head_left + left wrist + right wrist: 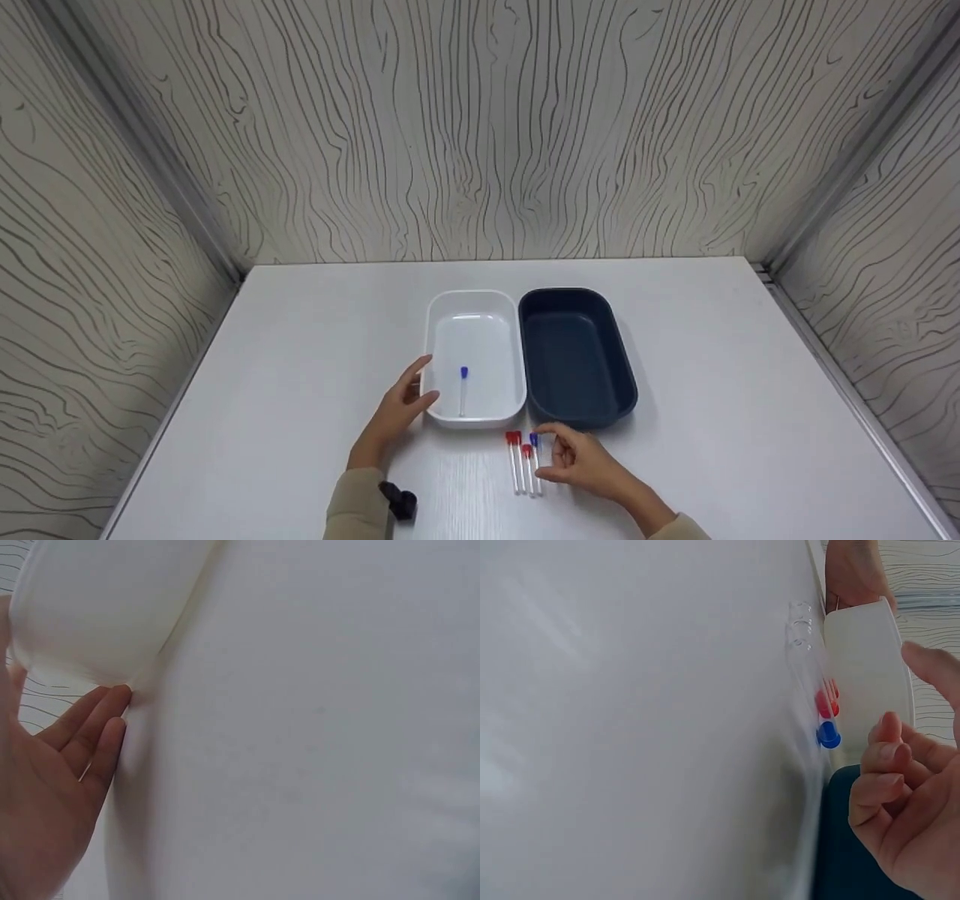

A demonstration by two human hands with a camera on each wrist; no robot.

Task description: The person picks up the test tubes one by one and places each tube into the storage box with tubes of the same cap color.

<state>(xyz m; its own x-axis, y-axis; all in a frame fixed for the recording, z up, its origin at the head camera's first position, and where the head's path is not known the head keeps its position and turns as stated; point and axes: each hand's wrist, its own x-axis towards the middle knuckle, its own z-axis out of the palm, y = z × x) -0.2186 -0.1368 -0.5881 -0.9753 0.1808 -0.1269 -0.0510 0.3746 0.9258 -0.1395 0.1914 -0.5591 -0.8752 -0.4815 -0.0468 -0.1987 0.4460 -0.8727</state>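
Observation:
My left hand [397, 409] rests at the left side of a white tray [480, 296], thumb near its rim. In the left wrist view, the fingers [97, 727] are nearly straight against the tray's outer wall. Inside the tray lies a clear tube with a blue cap [464, 372]. My right hand [581, 459] is beside another blue-capped tube [534, 439], thumb and index finger apart around its right side. Its other fingers are bent, with nothing visible in them. Three clear tubes with red caps [526, 451] lie just left of that tube.
A dark blue tray [631, 382] stands right of the white one, close against it. On the table [300, 337], a small black object [403, 504] shows by the left sleeve. Patterned panels [480, 135] enclose the back and sides.

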